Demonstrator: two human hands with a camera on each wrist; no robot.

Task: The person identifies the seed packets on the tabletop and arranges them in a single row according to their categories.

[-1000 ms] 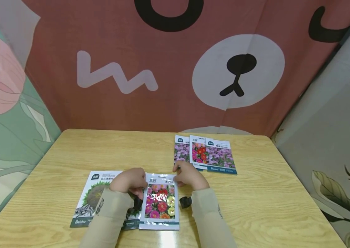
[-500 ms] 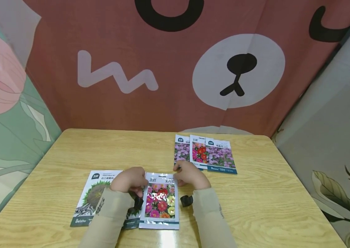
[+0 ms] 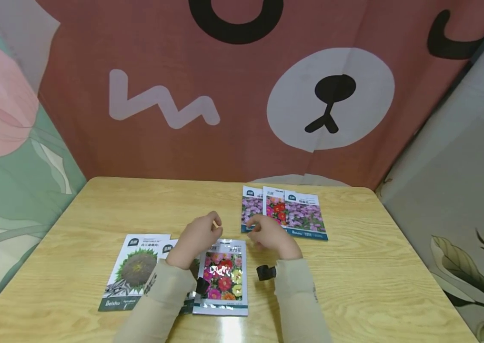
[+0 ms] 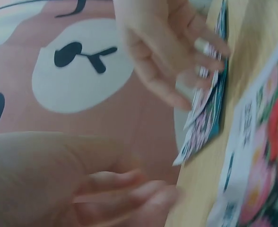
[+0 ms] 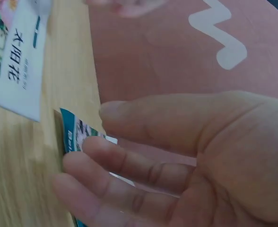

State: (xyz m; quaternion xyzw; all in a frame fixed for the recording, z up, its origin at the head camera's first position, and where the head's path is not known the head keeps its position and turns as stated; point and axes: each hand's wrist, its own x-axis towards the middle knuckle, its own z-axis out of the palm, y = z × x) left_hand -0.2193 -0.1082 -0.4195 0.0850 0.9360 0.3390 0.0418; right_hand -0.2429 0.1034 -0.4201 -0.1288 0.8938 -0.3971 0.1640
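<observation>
A glossy seed packet [image 3: 225,276] printed with red, pink and yellow flowers lies flat near the table's front. Above its top left corner is my left hand [image 3: 195,237], fingers loosely bent, holding nothing; it blurs in the left wrist view. My right hand [image 3: 274,236] hovers beyond the packet's top right corner. In the right wrist view its fingers [image 5: 129,163] are relaxed, with nothing between them and the thumb. A sunflower seed packet [image 3: 135,271] lies at left. Another packet [image 3: 168,247], mostly hidden by the left arm, sits between the two.
Farther back, a purple-flower packet [image 3: 304,216], a red-flower packet [image 3: 274,193] and a second purple-flower packet [image 3: 250,205] overlap in a row. The wooden table [image 3: 366,271] ends at a hanging cloth [image 3: 160,152] with a bear print.
Both hands have left the edges of the flower packet and moved up and away from the wearer, slightly to the right. The packet stays where it was, and more of the sunflower packet shows.
</observation>
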